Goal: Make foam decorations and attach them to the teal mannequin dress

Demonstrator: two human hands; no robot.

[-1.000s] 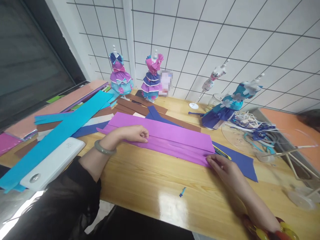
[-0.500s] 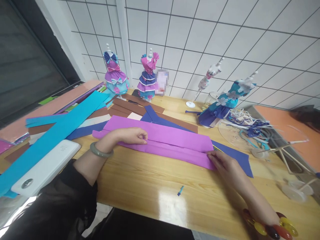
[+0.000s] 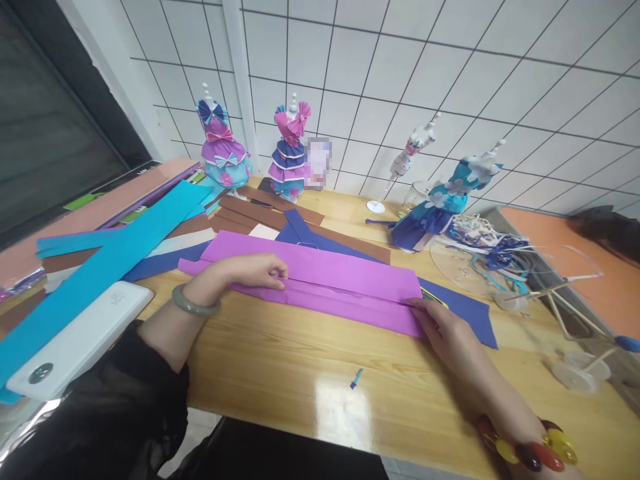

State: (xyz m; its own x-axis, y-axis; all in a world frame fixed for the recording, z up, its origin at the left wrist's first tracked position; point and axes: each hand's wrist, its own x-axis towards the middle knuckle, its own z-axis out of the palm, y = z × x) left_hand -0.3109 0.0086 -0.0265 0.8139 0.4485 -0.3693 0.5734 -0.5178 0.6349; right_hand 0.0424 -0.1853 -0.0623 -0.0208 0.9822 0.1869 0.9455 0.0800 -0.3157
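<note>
A long purple paper sheet (image 3: 320, 261) lies across the table, with a lengthwise fold or overlapping edge running along its middle. My left hand (image 3: 257, 270) rests on it left of centre, fingers curled and closed at that edge. At the right end, my right hand (image 3: 445, 328) pinches the sheet between thumb and fingers. Dark blue paper (image 3: 467, 310) sticks out from behind the purple sheet on the right. A yellow-edged tool (image 3: 434, 297), mostly hidden, shows between the two papers near my right fingertips.
Bright blue strips (image 3: 107, 267) and a white device (image 3: 83, 340) lie at the left. Brown strips (image 3: 250, 217) are behind the purple sheet. Small dressed mannequins (image 3: 225, 153) line the tiled wall. A blue scrap (image 3: 357, 379) lies in front; small stick stands (image 3: 575, 370) stand right.
The view has shifted slightly, so everything sits a little further left. Both hands keep their places on the purple sheet.
</note>
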